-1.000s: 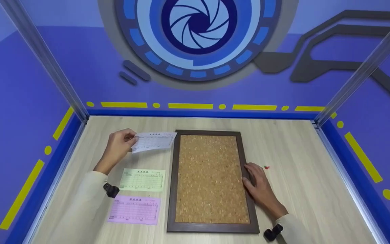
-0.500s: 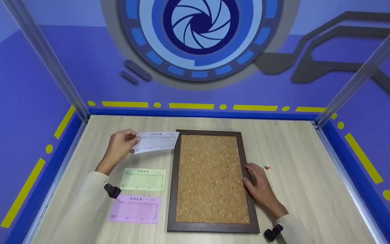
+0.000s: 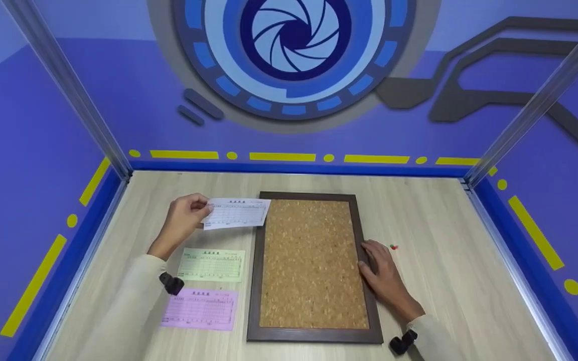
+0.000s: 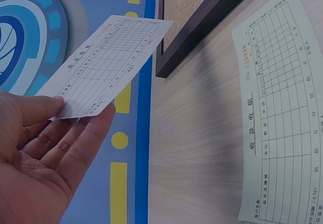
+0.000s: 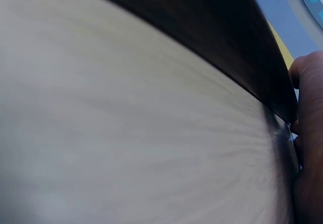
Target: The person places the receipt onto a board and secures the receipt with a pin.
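In the head view my left hand (image 3: 184, 220) pinches a white receipt slip (image 3: 236, 213) by its left end, thumb on top and fingers beneath. Its far right end overlaps the upper left of a dark-framed cork board (image 3: 314, 265). The left wrist view shows the slip (image 4: 108, 65) raised and tilted in my left hand (image 4: 45, 148). On the right side of the frame rests my right hand (image 3: 383, 271), fingertips and thumb touching its edge; the right wrist view shows only part of that hand (image 5: 312, 128) beside the dark frame (image 5: 212, 27).
A green receipt slip (image 3: 211, 264) lies left of the board, with a pink one (image 3: 201, 311) nearer the front, partly covered by the left sleeve. Small red and green bits (image 3: 394, 246) lie right of the board. Blue walls (image 3: 289, 140) enclose the light wooden table (image 3: 444, 240).
My left hand has moved slightly right with the white slip, so its end now reaches over the board's frame. The right hand stays at the frame's edge.
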The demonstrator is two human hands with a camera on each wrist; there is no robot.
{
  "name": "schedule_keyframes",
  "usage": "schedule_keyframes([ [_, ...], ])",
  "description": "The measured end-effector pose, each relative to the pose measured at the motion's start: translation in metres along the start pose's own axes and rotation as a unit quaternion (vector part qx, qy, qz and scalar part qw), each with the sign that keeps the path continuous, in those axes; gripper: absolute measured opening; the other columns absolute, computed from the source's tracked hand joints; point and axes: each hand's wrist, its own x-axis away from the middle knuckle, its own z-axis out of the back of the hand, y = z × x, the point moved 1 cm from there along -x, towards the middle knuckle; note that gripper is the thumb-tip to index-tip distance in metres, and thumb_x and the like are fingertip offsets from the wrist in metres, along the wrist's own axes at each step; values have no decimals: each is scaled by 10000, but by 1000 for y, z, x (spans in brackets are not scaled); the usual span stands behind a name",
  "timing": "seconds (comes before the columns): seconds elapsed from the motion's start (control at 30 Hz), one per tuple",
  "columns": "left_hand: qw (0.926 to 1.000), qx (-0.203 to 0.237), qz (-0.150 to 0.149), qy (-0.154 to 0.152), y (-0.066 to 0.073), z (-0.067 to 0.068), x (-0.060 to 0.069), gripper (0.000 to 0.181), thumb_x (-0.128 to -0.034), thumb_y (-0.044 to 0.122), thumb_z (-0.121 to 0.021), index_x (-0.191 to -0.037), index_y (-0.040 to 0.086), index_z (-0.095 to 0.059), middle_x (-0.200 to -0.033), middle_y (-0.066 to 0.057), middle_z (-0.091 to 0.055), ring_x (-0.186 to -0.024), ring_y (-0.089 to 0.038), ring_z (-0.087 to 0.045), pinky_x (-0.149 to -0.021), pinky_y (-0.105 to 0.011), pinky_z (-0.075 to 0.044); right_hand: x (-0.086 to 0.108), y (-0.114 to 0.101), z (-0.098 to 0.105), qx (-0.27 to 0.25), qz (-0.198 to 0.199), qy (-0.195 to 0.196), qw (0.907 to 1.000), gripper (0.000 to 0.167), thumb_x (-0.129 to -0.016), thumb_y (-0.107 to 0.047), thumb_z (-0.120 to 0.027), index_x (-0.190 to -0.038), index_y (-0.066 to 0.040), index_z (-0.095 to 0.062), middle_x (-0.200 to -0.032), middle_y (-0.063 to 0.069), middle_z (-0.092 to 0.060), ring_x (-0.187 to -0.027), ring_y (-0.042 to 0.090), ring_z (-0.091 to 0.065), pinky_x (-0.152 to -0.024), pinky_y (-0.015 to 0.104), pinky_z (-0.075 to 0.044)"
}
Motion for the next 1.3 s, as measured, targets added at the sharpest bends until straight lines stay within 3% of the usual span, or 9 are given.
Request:
schedule_keyframes([
  [0.43,9999,-120,15,-43,-6,-14,0,150,-1055,42,-697,-1169,-43,-743,-1055,-179,-765,-864,-224,-697,-620,-233,-590,-1,-6,6,9,-119,-336,9994,504,-1041,-92,-736,-1501,53,-592,-1579,283,-533,-1502,476,-466,-1203,678,-384],
  [0.6,9999,-134,-10,-24,-5,-19,-1,165,-1046,51,-709,-1175,-42,-751,-1073,-182,-771,-882,-228,-695,-628,-227,-582,-3,-8,11,66,-237,-581,9980,505,-1067,-125,-719,-1521,46,-579,-1600,265,-525,-1519,454,-459,-1230,647,-381],
  [0.93,10000,45,-26,14,-3,-29,-1,155,-1045,33,-713,-1172,-47,-754,-1055,-177,-776,-861,-214,-712,-600,-226,-582,-9,-11,18,295,-282,-840,9956,474,-1087,-122,-697,-1522,25,-582,-1584,211,-557,-1513,411,-481,-1239,600,-398],
  [1.3,9994,336,-42,75,-3,-35,4,137,-1033,1,-717,-1152,-54,-759,-1032,-181,-780,-846,-209,-730,-598,-237,-601,-16,-17,22,397,-364,-1143,9920,467,-1099,-124,-680,-1525,32,-574,-1565,226,-564,-1491,430,-494,-1217,630,-416],
])
